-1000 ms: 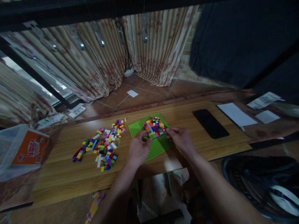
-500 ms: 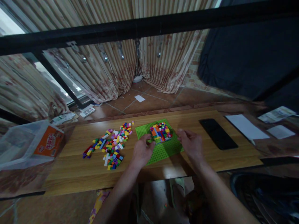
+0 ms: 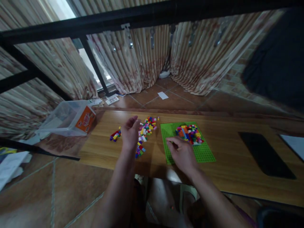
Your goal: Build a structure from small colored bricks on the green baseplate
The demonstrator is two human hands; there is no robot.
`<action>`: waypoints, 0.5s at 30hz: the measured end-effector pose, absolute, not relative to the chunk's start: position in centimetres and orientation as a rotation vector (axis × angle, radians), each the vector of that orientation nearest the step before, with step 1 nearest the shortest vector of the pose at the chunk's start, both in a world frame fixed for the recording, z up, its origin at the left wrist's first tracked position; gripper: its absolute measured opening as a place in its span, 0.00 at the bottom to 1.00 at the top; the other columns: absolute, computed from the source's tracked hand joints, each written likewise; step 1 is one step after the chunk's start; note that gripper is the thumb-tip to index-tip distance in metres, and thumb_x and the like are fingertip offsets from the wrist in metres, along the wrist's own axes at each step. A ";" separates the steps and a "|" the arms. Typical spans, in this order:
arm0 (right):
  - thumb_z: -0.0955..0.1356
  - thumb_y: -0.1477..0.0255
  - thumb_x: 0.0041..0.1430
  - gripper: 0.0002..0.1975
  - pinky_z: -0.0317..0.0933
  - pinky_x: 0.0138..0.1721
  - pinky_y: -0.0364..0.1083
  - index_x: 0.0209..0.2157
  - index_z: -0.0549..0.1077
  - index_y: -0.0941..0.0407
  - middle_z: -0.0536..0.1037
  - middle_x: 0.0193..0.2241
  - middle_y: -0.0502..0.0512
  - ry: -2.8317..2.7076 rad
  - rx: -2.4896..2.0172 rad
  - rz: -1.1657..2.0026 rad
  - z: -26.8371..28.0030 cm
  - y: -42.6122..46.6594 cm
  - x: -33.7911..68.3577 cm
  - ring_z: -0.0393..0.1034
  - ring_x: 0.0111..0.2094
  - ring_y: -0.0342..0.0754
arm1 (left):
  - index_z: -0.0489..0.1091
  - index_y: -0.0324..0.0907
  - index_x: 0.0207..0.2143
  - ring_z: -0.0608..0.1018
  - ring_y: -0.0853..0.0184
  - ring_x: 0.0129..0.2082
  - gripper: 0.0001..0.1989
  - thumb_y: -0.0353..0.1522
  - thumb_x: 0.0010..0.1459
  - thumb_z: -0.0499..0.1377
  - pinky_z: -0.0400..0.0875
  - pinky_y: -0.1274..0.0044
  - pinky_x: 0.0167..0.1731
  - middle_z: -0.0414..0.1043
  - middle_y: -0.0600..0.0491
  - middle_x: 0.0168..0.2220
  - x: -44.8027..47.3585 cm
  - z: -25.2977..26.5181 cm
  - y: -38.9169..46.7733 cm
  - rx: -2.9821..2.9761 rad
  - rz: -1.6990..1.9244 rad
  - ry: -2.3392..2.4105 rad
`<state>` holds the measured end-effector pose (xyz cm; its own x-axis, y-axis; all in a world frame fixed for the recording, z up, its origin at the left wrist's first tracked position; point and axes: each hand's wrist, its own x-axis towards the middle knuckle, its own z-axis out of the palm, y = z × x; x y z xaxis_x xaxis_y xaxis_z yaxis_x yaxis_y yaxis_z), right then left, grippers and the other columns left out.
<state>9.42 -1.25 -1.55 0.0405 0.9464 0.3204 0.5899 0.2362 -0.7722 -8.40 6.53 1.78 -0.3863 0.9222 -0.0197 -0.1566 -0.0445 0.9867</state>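
The left hand (image 3: 130,133) is hovering, fingers loosely spread, over the loose bricks (image 3: 144,131) on the table (image 3: 228,158). The right hand (image 3: 180,153) is pressing flat on the green baseplate (image 3: 204,153), seemingly steadying it; its grip is holding nothing.

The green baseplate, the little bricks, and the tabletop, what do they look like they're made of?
Green baseplate: likely moulded plastic, going by its even bright colour and fine grid of studs. Little bricks: probably hard plastic too, with saturated solid colours and blocky edges. Tabletop: wood or wood-look laminate; lengthwise grain lines and a soft sheen show, but which of the two cannot be told.
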 end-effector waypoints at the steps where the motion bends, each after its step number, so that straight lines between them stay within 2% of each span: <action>1: 0.63 0.72 0.61 0.10 0.64 0.38 0.46 0.36 0.77 0.57 0.79 0.33 0.56 -1.694 -1.454 0.534 -1.8 -1.0 8.8 0.74 0.34 0.48 | 0.74 0.37 0.36 0.73 0.74 0.22 0.15 0.33 0.44 0.66 0.66 0.82 0.24 0.73 0.55 0.26 -8.6 1.9 6.4 0.847 1.579 1.342; 10: 0.62 0.76 0.62 0.13 0.63 0.45 0.45 0.41 0.77 0.57 0.78 0.39 0.57 -1.807 -1.482 0.464 -3.6 2.1 4.1 0.73 0.41 0.49 | 0.73 0.37 0.34 0.73 0.75 0.22 0.15 0.32 0.41 0.67 0.65 0.83 0.24 0.75 0.55 0.27 -9.4 2.4 5.8 0.763 1.572 1.229; 15: 0.63 0.75 0.62 0.13 0.62 0.47 0.47 0.44 0.77 0.55 0.77 0.43 0.57 -1.851 -1.630 0.403 -4.3 3.8 2.5 0.71 0.44 0.51 | 0.73 0.37 0.34 0.72 0.76 0.22 0.15 0.32 0.42 0.67 0.64 0.83 0.23 0.74 0.55 0.27 -10.1 2.1 5.8 0.770 1.546 1.230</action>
<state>2.54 3.82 -4.28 -0.0350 0.9664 0.2546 0.7733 0.1876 -0.6057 -10.06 5.84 2.10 -0.3218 0.9424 -0.0915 -0.3009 -0.0102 0.9536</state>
